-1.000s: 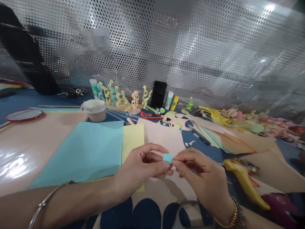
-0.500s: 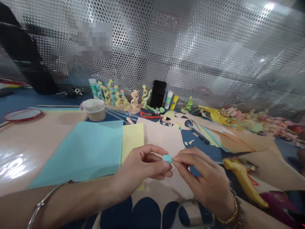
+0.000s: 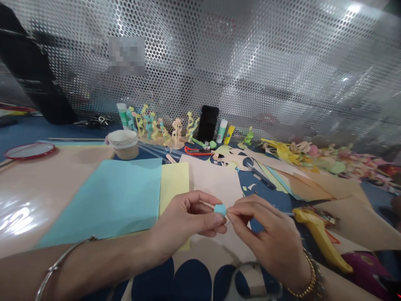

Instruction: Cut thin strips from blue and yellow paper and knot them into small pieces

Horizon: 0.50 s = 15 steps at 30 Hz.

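Between thumb and fingers, my left hand (image 3: 192, 215) pinches a small folded piece of blue paper (image 3: 219, 209). My right hand (image 3: 266, 234) has its thumb and forefinger pressed together at the right edge of that same piece; how much of it lies between those fingertips is hidden. Below both hands lies a pale pink sheet (image 3: 216, 179). A large blue sheet (image 3: 109, 200) and a yellow sheet (image 3: 174, 182) lie to the left of my hands.
A yellow glue gun (image 3: 322, 238) lies right of my right hand. Behind stand a paper cup (image 3: 123, 144), curled paper figures (image 3: 153, 125), a phone (image 3: 208, 123) and glue sticks (image 3: 222, 131). A red cutter (image 3: 197, 150) and a dark pen (image 3: 261, 176) lie among paper scraps.
The blue paper piece has turned very slightly in my fingers. Both hands stay almost in the same place.
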{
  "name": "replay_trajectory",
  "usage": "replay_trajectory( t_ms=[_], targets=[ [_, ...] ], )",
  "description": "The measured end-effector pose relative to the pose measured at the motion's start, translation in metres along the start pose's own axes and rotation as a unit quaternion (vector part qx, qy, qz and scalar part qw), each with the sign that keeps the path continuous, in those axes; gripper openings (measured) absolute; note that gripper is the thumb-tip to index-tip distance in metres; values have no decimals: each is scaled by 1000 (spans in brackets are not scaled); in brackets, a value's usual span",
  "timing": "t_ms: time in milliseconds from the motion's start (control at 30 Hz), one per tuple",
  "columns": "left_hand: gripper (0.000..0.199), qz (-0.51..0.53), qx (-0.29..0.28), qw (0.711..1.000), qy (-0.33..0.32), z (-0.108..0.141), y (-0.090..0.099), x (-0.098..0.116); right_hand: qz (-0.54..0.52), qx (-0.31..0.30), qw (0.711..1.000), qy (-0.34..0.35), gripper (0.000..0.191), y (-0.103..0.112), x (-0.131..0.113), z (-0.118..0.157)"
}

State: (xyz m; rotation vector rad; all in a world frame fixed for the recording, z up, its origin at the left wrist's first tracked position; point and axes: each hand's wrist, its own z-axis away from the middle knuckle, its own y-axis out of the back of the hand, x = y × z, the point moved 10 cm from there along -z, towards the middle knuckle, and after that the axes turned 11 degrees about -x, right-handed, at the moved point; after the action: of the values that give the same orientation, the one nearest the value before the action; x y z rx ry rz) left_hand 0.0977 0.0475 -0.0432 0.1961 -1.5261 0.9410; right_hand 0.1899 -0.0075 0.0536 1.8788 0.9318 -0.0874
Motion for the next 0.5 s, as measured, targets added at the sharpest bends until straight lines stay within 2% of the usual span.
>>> replay_trajectory(
  t_ms=[167, 500],
  targets=[
    [24, -3, -1, 1000, 0, 0, -1, 0, -16, 18, 1000, -3, 14, 2, -1, 0],
    [23, 22, -12, 999, -24, 0, -1, 1, -38, -9, 998, -47, 11, 6, 14, -4]
  ],
)
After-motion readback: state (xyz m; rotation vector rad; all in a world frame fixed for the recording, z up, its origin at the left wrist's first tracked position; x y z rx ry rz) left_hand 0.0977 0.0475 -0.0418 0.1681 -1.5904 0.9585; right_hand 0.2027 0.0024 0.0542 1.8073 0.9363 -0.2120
